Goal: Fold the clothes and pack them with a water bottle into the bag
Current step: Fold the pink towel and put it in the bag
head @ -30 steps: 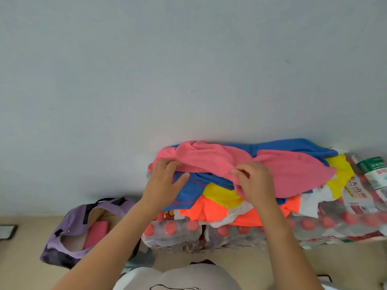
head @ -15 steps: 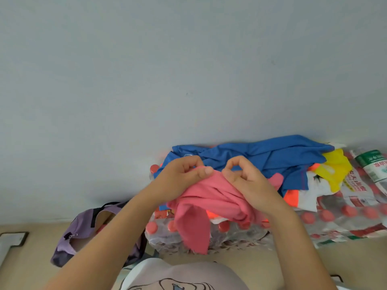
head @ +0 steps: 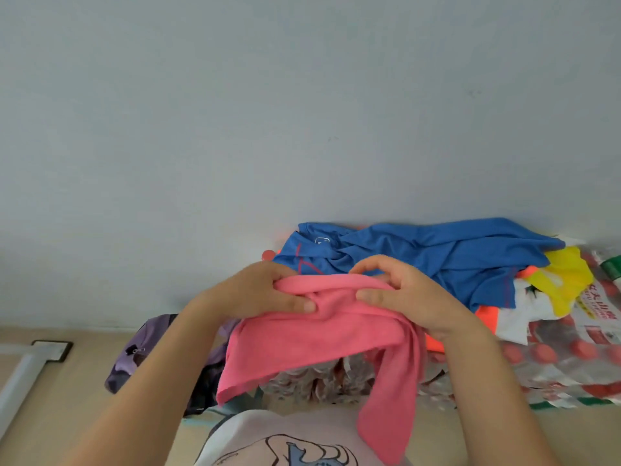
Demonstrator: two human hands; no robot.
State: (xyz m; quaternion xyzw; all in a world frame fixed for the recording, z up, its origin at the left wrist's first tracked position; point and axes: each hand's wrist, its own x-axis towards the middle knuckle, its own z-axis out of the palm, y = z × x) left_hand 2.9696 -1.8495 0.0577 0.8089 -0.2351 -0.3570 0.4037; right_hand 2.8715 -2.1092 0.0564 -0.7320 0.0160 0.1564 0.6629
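Note:
A pink garment hangs in front of me, held up by its top edge. My left hand pinches that edge on the left and my right hand pinches it on the right, thumbs facing me. Behind them a blue shirt lies on top of a pile with yellow, orange and white clothes. The pile rests on shrink-wrapped packs of water bottles with red caps. A purple bag sits on the floor at the lower left, partly hidden by my left arm.
A plain grey wall fills the upper view right behind the pile. Beige floor runs along the bottom, with a white furniture leg on a dark foot at the far left. A green-labelled bottle lies at the right edge.
Both hands have lifted the pink garment off the pile and pulled it toward me. It now hangs spread between them, and the blue shirt is uncovered.

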